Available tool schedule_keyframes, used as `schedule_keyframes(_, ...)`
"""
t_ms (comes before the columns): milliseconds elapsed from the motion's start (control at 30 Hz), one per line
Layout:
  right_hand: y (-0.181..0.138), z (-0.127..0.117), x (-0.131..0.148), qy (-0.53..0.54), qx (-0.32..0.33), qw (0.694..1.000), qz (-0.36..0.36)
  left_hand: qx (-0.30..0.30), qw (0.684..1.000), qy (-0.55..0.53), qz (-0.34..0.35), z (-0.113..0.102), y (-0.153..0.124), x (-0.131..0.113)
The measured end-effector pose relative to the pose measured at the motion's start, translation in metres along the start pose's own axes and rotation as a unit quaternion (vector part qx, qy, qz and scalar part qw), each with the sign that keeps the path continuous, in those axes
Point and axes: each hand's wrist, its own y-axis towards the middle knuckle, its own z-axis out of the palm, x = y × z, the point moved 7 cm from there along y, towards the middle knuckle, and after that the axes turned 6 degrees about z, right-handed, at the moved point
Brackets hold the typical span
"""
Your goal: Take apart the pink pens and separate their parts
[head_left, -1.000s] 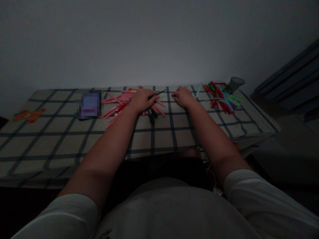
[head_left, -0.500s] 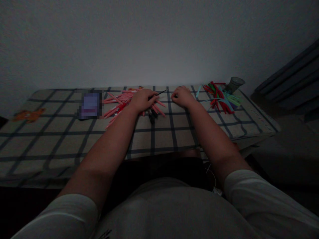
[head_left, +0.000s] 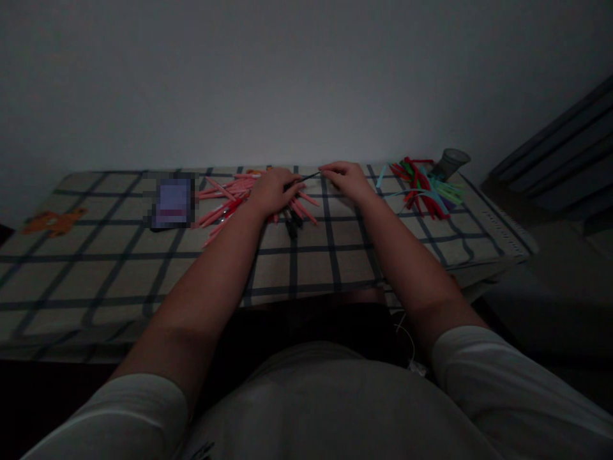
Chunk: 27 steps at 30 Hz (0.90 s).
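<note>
A thin dark rod point(head_left: 310, 176), too dim to name more closely, is gripped between the thumb and fingers of my left hand point(head_left: 274, 190) and points up to the right. At its far tip, the closed thumb and forefinger of my right hand point(head_left: 352, 181) pinch the end. Under and around my left hand lies a loose pile of pink pens or pencils point(head_left: 228, 187), partly hidden by the hand and forearm. Small black objects point(head_left: 292, 227) lie just below that hand.
A checked cloth point(head_left: 313, 255) covers the table against the wall. A tablet or phone with a lit screen point(head_left: 173, 203) and an orange shape point(head_left: 55, 222) lie left. To the right are coloured fuzzy strips point(head_left: 424, 191) beside a tilted-looking cup point(head_left: 450, 165).
My right hand has moved slightly up and left, its fingers stretching to meet the tip of the dark rod. My left hand stays nearly still, holding the rod.
</note>
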Motion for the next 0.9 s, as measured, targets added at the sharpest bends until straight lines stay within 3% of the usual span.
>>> schedule_keyframes(300,0.000,-0.004,-0.011,0.092,-0.014,0.995,0.045,-0.001,1.000,0.009,-0.006,0.003,0.001,0.006)
schedule_keyframes(900,-0.002,-0.001,-0.007,0.096,-0.002,0.994,0.054,-0.025,1.000,0.007,-0.013,0.003,-0.001,0.013)
